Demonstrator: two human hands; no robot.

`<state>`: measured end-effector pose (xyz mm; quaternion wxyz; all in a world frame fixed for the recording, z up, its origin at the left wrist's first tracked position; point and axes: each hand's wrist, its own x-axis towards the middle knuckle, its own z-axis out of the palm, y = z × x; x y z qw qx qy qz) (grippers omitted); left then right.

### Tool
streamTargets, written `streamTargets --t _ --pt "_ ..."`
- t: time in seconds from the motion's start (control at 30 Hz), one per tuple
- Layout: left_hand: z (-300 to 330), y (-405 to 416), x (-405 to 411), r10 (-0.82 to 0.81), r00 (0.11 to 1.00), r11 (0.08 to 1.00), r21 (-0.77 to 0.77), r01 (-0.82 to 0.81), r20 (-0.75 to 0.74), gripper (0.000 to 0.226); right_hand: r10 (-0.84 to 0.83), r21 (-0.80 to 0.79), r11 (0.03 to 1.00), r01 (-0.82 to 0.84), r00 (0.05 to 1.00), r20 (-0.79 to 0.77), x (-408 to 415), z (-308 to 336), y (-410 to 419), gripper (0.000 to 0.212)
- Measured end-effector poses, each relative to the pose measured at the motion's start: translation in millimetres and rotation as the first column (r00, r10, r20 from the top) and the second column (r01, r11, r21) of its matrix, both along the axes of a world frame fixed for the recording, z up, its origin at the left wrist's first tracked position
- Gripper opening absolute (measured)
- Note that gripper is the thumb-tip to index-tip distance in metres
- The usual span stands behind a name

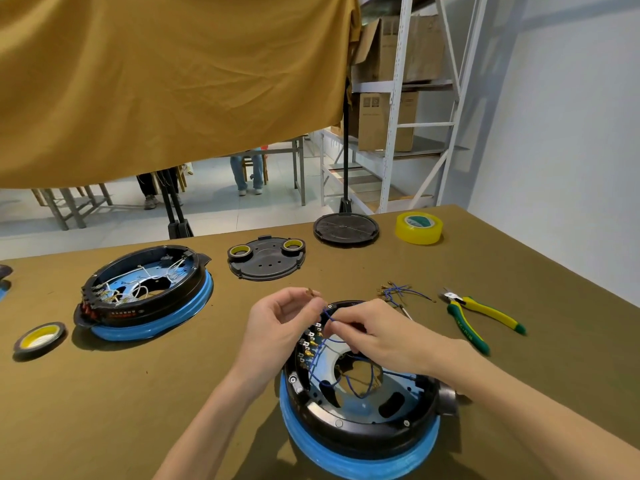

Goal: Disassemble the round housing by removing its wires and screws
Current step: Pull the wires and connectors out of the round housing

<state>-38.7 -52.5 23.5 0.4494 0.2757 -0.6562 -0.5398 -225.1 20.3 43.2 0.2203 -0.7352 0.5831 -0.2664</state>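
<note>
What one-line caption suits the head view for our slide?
Both hands, left and right, pull a blue wire from the housing, pliers nearby.

Bright, even daylight; soft shadows fall leftward on the olive-brown cloth surface (145, 393). Wide-angle bending warps the frame edges. Slight softness throughout, no harsh glare.

No legible text or labels
</note>
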Motion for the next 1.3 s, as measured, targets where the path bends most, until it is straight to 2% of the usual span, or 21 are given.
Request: streamTargets --t 0.1,0.23,0.33,0.43,0.53,0.7,0.77,0.93,1.0,1.07,1.17,1.23,1.3 --pt "2 1 -4 0.048 0.999 0.998 -0.031 -0.048 0.006 0.008 -0.04 0.003 0.999 0.04 0.999 -0.033 -2 -6 0 0.033" --pt "4 2 -10 0.107 0.992 0.994 0.007 -0.107 -0.071 0.006 -0.072 -0.038 0.996 0.077 0.991 0.111 -2 -8 -1 0.034" --pt "2 6 -13 0.134 0.982 0.99 0.07 -0.125 -0.135 0.01 -0.081 -0.053 0.995 0.09 0.984 0.158 -2 -6 -3 0.033" --pt "1 5 -14 0.119 0.985 0.991 0.077 -0.11 -0.125 0.021 -0.073 -0.046 0.996 0.081 0.985 0.156 -6 -6 0 0.033" --pt "-1 2 -13 0.097 0.99 0.985 0.15 -0.081 -0.105 0.026 -0.053 -0.041 0.997 0.06 0.985 0.161 -12 -7 2 0.034" --pt "-3 -1 -18 0.013 0.967 0.94 0.332 0.075 -0.254 0.019 -0.076 -0.029 0.996 0.082 0.979 0.188 -21 -11 -4 0.032" --pt "-2 -4 -19 -0.008 0.972 0.939 0.333 0.088 -0.234 0.02 -0.079 -0.002 0.997 0.082 0.974 0.212 -21 -13 -3 0.031" --pt "-6 -13 -21 -0.06 0.983 0.921 0.37 0.122 -0.175 0.021 -0.053 0.144 0.99 -0.005 0.918 0.392 -30 -9 -4 0.035" --pt "-8 -15 -23 -0.033 0.993 0.947 0.315 0.067 -0.114 0.023 -0.069 0.218 0.975 -0.035 0.891 0.45 -37 -5 -7 0.034" --pt "-13 -18 -24 0.054 0.998 0.987 0.155 -0.053 -0.007 0.023 -0.121 0.264 0.965 -0.011 0.869 0.48 -45 -4 -13 0.03" --pt "-27 -22 -20 0.159 0.977 0.986 -0.08 -0.149 0.145 0.022 -0.242 0.263 0.955 0.136 0.87 0.43 -64 -5 -26 0.026" --pt "-40 -24 -16 0.153 0.96 0.985 -0.108 -0.131 0.233 0.021 -0.333 0.209 0.937 0.28 0.897 0.29 -79 -8 -37 0.026" --pt "-50 -26 -13 0.125 0.966 0.992 -0.056 -0.116 0.226 0.024 -0.427 0.128 0.9 0.416 0.902 0.069 -94 -16 -48 0.025"
